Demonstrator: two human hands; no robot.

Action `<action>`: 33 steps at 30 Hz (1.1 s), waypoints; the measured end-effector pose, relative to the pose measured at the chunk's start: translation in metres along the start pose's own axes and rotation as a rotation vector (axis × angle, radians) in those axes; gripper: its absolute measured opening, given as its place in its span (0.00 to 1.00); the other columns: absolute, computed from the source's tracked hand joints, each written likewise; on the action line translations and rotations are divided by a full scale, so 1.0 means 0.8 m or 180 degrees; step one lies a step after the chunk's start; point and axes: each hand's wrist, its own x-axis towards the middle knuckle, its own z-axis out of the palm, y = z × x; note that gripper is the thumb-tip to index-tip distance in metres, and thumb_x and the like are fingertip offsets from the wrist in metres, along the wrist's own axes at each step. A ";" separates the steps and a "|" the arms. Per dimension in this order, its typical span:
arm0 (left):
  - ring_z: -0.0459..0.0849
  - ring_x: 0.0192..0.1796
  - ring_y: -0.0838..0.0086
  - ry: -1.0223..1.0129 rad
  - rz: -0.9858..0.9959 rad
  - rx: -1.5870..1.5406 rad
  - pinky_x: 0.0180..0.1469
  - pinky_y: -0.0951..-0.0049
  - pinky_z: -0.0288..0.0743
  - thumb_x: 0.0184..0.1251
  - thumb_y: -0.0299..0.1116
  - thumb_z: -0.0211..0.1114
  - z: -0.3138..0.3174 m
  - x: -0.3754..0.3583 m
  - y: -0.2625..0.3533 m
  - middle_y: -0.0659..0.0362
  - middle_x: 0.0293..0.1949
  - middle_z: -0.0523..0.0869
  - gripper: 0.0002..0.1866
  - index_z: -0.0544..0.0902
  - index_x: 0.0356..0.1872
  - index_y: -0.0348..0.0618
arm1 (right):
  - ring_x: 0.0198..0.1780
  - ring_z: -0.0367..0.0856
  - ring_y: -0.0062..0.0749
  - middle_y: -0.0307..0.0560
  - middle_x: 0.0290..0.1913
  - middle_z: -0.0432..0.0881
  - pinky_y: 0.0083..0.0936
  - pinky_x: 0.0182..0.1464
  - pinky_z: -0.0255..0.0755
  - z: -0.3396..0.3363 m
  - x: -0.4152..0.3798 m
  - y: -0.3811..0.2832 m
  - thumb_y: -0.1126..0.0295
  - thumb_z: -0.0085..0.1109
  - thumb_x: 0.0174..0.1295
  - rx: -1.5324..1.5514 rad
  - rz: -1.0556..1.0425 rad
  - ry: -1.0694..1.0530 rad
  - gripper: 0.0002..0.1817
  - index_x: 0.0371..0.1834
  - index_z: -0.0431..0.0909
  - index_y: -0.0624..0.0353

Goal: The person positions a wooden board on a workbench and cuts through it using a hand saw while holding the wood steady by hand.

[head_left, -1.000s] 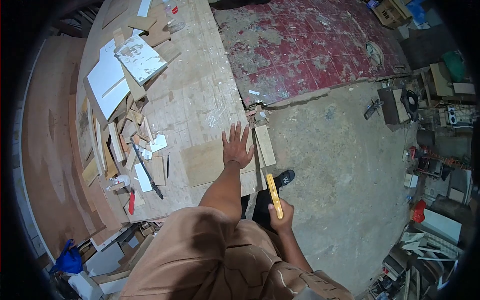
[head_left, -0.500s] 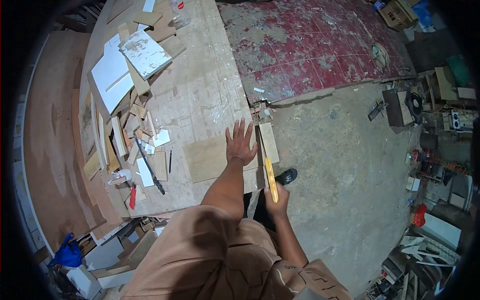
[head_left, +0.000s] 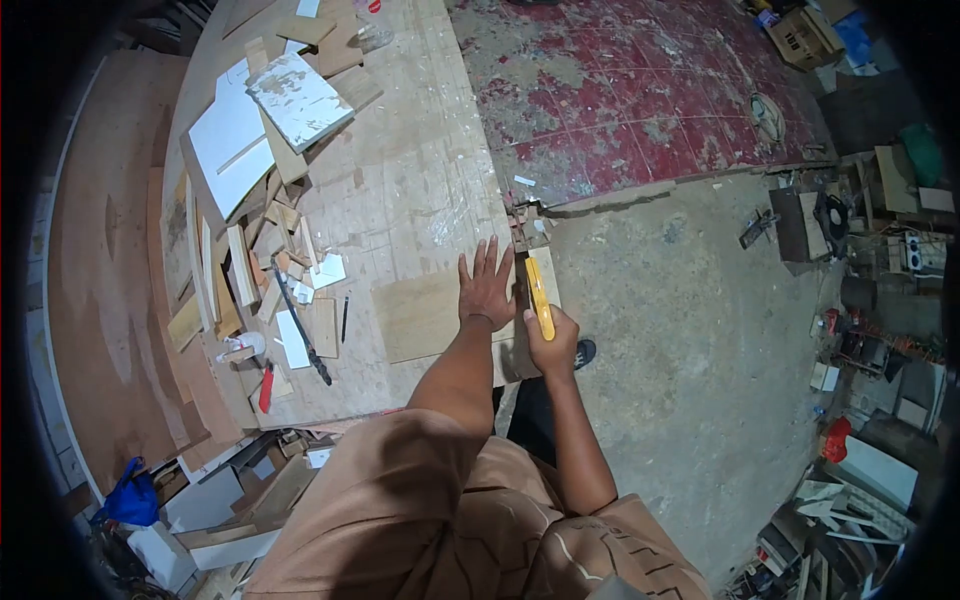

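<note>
My left hand [head_left: 487,296] lies flat with its fingers spread on a thin wooden board [head_left: 420,318], near the right edge of the worktable. That board reaches past the edge, where a pale strip of it [head_left: 544,272] seems to show. My right hand [head_left: 553,345] is wrapped round the yellow handle of a handsaw [head_left: 539,293], just right of my left hand. The saw lies along the table edge, over the overhanging wood. Its blade is mostly hidden beneath the handle, so how deep it sits in the board cannot be seen.
On the worktable [head_left: 400,200] lie wood offcuts [head_left: 240,265], a white-smeared block [head_left: 300,100], a black bar [head_left: 300,325], a pencil [head_left: 345,318] and a red-handled tool [head_left: 266,388]. A small vise-like fitting [head_left: 525,222] sits at the edge. Clutter lines the floor at right.
My right hand has pushed the saw forward, away from my body, and less of the blade shows. My left hand stays pressed on the board. The view has shifted slightly.
</note>
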 end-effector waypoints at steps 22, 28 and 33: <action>0.40 0.86 0.59 -0.0200 -0.0063 0.0282 0.81 0.39 0.31 0.66 0.54 0.60 -0.009 -0.001 0.004 0.55 0.85 0.42 0.48 0.47 0.84 0.58 | 0.19 0.76 0.39 0.52 0.18 0.74 0.36 0.26 0.69 0.009 -0.026 0.006 0.63 0.66 0.65 -0.0028 -0.0250 0.0166 0.16 0.26 0.75 0.62; 0.40 0.86 0.59 0.0232 0.0051 -0.0033 0.81 0.39 0.31 0.71 0.57 0.53 0.011 -0.003 -0.002 0.54 0.85 0.44 0.44 0.49 0.84 0.58 | 0.19 0.72 0.32 0.49 0.18 0.72 0.34 0.25 0.66 -0.059 -0.146 0.012 0.64 0.67 0.64 -0.0071 0.0037 0.0087 0.16 0.25 0.72 0.61; 0.39 0.86 0.58 0.0180 0.0038 -0.0143 0.81 0.40 0.30 0.72 0.56 0.52 0.007 -0.001 -0.004 0.54 0.85 0.44 0.43 0.50 0.84 0.57 | 0.19 0.75 0.40 0.51 0.18 0.72 0.36 0.26 0.67 -0.062 -0.143 0.012 0.64 0.66 0.64 -0.0171 0.0073 -0.0005 0.16 0.24 0.72 0.59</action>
